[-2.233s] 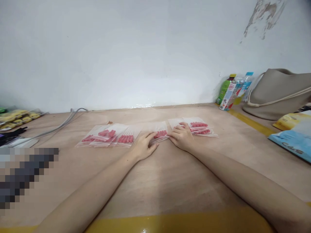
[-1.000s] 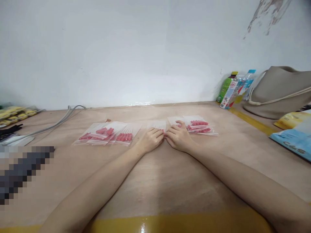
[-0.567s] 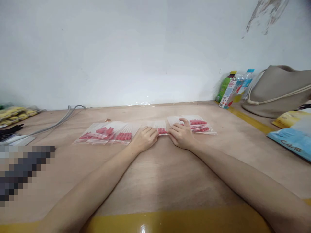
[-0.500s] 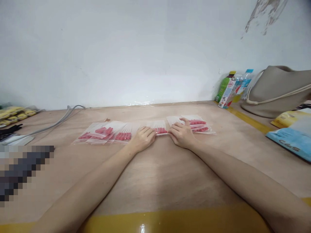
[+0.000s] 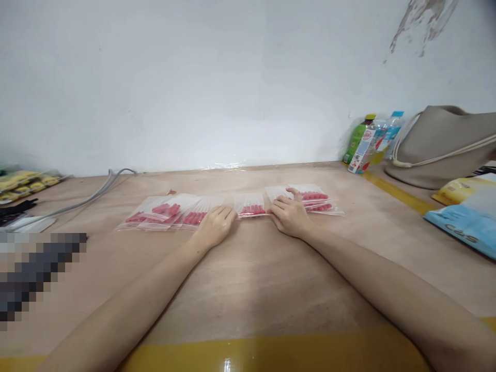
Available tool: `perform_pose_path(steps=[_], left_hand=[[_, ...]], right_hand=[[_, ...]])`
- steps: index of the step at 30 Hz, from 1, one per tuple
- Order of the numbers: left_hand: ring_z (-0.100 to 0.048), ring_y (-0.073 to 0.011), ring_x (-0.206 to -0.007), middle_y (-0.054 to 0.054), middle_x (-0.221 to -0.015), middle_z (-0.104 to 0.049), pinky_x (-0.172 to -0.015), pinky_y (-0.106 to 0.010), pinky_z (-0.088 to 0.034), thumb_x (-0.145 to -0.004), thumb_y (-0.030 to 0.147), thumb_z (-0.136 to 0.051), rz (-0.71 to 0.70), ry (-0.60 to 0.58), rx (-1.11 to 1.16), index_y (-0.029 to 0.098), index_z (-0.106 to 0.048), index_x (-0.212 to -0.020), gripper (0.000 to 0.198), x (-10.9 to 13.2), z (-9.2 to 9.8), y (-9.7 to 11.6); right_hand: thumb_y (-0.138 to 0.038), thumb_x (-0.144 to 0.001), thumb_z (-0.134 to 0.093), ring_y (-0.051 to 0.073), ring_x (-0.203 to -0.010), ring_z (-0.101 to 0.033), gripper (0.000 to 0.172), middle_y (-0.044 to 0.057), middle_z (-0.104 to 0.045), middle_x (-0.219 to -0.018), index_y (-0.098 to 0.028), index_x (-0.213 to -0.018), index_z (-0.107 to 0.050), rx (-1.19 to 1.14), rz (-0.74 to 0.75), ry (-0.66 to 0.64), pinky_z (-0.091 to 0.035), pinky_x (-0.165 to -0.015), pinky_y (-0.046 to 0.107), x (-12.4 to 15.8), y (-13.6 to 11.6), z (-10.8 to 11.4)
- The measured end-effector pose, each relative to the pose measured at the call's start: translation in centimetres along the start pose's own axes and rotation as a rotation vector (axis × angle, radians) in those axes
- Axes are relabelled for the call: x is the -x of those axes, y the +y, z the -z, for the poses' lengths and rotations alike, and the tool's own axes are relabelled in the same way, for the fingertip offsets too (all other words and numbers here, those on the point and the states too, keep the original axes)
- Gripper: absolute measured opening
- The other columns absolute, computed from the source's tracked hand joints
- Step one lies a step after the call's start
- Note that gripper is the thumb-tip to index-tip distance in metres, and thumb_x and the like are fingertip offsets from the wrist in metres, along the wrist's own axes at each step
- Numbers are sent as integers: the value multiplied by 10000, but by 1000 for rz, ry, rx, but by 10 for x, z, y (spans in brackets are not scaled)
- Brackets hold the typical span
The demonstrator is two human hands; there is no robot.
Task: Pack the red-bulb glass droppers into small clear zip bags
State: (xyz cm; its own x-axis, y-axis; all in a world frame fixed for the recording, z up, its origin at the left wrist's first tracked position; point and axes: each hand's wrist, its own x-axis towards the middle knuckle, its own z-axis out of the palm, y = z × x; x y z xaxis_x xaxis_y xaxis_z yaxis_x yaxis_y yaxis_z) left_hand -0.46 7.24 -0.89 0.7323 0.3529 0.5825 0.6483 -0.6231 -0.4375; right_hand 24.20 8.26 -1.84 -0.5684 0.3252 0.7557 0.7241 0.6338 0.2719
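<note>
Between my hands lies a small clear zip bag [image 5: 250,200] with a row of several red pieces [image 5: 252,209] inside. My left hand [image 5: 217,225] is closed, its fingertips at the bag's front left corner. My right hand [image 5: 289,213] pinches the front right corner, with its index finger raised. A group of similar filled bags [image 5: 166,212] lies fanned out to the left, partly under or behind my left hand. More filled bags [image 5: 315,196] lie just beyond and right of my right hand, which partly covers them.
Plastic bottles [image 5: 362,144] and a grey drawstring bag [image 5: 442,147] stand at the back right. Nearer are blue and yellow packages [image 5: 465,222]. A grey cable [image 5: 89,199] and yellow packets [image 5: 27,183] lie on the left. Yellow tape [image 5: 251,354] runs along the front.
My left hand has slid left along the bag's front edge, uncovering more of the red pieces. My right hand stays at the right corner.
</note>
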Motion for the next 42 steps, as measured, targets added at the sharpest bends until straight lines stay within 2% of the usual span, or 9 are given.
perform_pose_path(steps=[6,10,17,22,25,29,35,39,42], left_hand=[[-538,-164,-663,-46,-685,-571,-655,-284,-421,-920,156,-365,-30,-35,55,141,-564,-763,254,2,2,3],[-567,-174,-798,-62,-827,-630,-746,-293,-428,-916,266,-419,-12,-20,114,146,-580,-935,202,3,6,3],[-406,-339,-1146,-123,-1143,-571,-986,-596,-112,-879,405,-403,456,-92,-38,162,-551,-1110,366,8,16,3],[-372,-365,-1160,-151,-1191,-524,-966,-606,-121,-859,455,-384,633,-301,-146,168,-547,-1099,408,13,17,5],[-458,-352,-1073,-164,-1093,-569,-953,-563,-196,-841,470,-399,689,-393,-92,146,-564,-1026,407,13,19,5],[-565,-310,-907,-145,-943,-625,-837,-471,-366,-854,474,-386,687,-388,7,139,-573,-965,400,7,16,12],[-525,-237,-1082,-141,-1200,-531,-836,-351,-441,-907,367,-360,572,-235,154,146,-486,-1178,372,-20,5,20],[-472,-205,-1157,-101,-1256,-498,-948,-343,-394,-911,294,-372,475,-158,273,168,-523,-1152,311,-17,13,3],[-470,-227,-1165,-85,-1298,-471,-960,-372,-391,-894,396,-415,398,-265,409,209,-492,-1222,385,0,17,-5]], right_hand=[[-215,-798,-510,167,-794,-543,118,43,-649,-881,-179,-880,-587,-153,0,-121,-316,-723,326,0,1,0],[-74,-772,-446,158,-770,-557,156,58,-643,-929,-171,-825,-556,-235,-4,-137,-357,-666,296,0,-6,-8],[-16,-750,-390,193,-927,-571,231,91,-620,-1066,-198,-842,-498,-329,-118,11,-443,-774,334,4,12,-12],[-68,-767,-403,196,-928,-585,274,79,-627,-1022,-207,-976,-511,-312,-393,7,-457,-791,349,21,49,11],[-89,-762,-409,204,-921,-589,286,84,-633,-1007,-194,-1003,-522,-272,-397,-125,-448,-785,350,41,63,25],[-176,-766,-473,247,-998,-545,168,97,-610,-1069,-187,-899,-576,-121,-354,-166,-370,-843,413,55,65,39],[-229,-794,-495,221,-922,-533,129,88,-613,-969,-184,-863,-594,-104,-290,-40,-319,-824,397,31,31,38],[-301,-773,-529,210,-902,-528,177,61,-624,-935,-190,-898,-586,-202,-127,-166,-262,-883,419,12,-2,33],[-336,-747,-546,226,-929,-516,262,64,-619,-946,-193,-964,-581,-239,-72,-253,-233,-905,441,1,-17,27]])
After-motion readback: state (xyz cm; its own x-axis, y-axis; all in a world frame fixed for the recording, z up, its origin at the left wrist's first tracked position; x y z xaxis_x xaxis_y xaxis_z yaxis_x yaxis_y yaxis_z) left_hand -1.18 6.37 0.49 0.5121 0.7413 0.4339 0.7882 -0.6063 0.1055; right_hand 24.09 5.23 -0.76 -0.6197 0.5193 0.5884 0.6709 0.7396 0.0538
